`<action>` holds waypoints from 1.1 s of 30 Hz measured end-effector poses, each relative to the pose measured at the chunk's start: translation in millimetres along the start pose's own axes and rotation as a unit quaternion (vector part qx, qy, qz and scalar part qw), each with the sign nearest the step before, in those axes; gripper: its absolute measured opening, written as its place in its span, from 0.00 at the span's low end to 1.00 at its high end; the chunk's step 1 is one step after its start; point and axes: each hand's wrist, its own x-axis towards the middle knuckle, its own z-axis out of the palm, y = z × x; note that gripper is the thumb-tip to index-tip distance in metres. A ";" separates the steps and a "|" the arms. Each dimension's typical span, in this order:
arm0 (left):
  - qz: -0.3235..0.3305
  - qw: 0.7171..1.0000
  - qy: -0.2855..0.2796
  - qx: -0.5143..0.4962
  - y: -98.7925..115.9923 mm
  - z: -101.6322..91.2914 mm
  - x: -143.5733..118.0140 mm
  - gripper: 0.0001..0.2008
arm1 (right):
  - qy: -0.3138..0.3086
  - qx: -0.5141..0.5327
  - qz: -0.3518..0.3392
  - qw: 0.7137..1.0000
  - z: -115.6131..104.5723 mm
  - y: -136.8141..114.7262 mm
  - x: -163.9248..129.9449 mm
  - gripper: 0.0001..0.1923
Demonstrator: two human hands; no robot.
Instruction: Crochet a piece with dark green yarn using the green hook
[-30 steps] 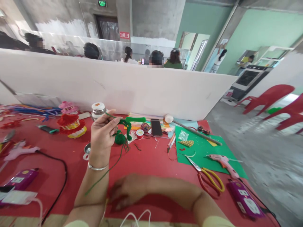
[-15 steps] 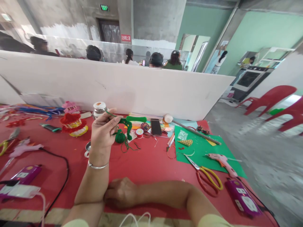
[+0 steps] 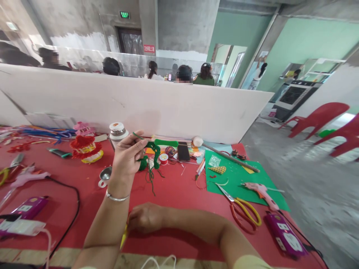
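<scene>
Yarn: green yarn piece (image 3: 150,151) raised above the counter (image 3: 174,192), pinched in the left hand (image 3: 127,157); loose strand hung down toward the near side.
Left hand: fingers closed on the yarn piece, wrist upright, elbow near the counter edge.
Right hand: right hand (image 3: 144,218) laid low on the counter, near, crossed under the left forearm; curled over something yellow (image 3: 123,235), grip unclear.
Axis: yarn piece ran roughly left to right, far of the right hand; left hand nearer.
Nearby: scissors (image 3: 244,209) and glue gun (image 3: 260,190) well apart, right.
Writing: green exit sign (image 3: 125,15) on the far wall, too small to read.
</scene>
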 end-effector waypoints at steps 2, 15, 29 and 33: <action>-0.014 1.000 -0.003 0.001 -5.0 1.0 -2.3 0.15 | 0.009 0.010 0.013 1.000 0.1 -0.9 -1.1 0.14; -0.063 0.998 -0.020 0.020 -38.1 -9.9 -11.6 0.19 | 0.007 0.096 0.043 0.994 -4.8 -5.9 5.6 0.11; -0.016 1.000 -0.025 -0.007 -18.5 15.1 8.4 0.16 | 0.021 0.139 0.292 0.946 -4.5 -30.4 13.2 0.15; -0.060 0.998 -0.033 0.007 -31.0 5.8 2.5 0.17 | 0.024 0.133 0.285 0.949 -5.4 -31.8 12.8 0.15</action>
